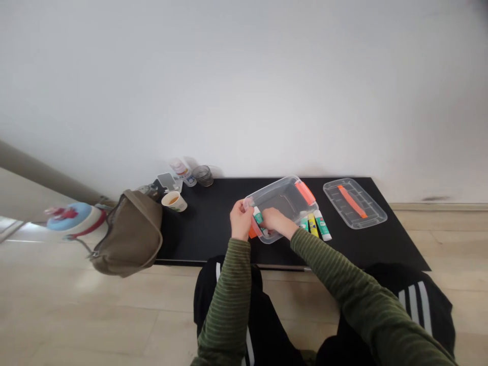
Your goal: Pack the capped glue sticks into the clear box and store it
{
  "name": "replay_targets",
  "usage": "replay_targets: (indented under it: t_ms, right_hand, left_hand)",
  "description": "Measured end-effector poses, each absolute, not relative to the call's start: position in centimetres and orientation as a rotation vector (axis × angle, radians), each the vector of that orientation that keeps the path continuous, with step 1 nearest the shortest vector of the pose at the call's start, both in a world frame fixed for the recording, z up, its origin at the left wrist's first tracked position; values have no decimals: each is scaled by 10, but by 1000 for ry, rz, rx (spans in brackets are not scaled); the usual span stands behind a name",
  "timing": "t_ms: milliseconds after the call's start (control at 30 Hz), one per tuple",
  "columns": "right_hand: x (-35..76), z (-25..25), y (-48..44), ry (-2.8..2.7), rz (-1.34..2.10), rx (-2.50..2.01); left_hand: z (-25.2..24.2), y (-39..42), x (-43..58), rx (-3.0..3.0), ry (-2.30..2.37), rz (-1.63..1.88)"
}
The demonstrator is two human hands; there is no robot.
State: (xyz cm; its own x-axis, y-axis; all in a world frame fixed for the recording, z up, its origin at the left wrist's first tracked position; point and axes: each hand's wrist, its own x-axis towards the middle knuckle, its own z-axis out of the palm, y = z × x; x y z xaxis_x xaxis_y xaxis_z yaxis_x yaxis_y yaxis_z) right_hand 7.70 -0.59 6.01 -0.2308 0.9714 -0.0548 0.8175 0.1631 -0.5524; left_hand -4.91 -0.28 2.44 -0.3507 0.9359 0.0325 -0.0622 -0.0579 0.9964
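A clear plastic box (284,195) with orange latches stands on a black mat (206,223). My left hand (241,219) is closed on the box's near left corner. Inside the box's near end, my right hand (275,221) is closed round a small white and green tube (258,217). Three more tubes (314,224), green, yellow and white-green, lie side by side on the mat just right of the box.
The box's clear lid (354,203) with an orange handle lies to the right. A paper cup (174,201), a bottle (182,171), a dark glass (203,175) and a phone (166,180) sit at the mat's far left. An olive bag (129,234) rests on the floor.
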Motion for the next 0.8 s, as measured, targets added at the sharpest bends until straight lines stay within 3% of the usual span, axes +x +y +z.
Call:
replay_targets:
  t_ms: [333, 467, 600, 800]
  right_hand:
    - [90, 71, -22, -2171, 695, -1596]
    - [139, 68, -52, -1832, 568, -1437]
    - [211, 36, -71, -1322, 459, -1643]
    - [268, -26, -64, -1392, 373, -2009]
  left_hand:
    - [26, -5, -47, 978, 1408, 1583]
    - [27, -5, -47, 958, 1426, 1577]
    - [28, -5, -45, 945, 1416, 1582]
    - [30, -6, -43, 975, 1450, 1580]
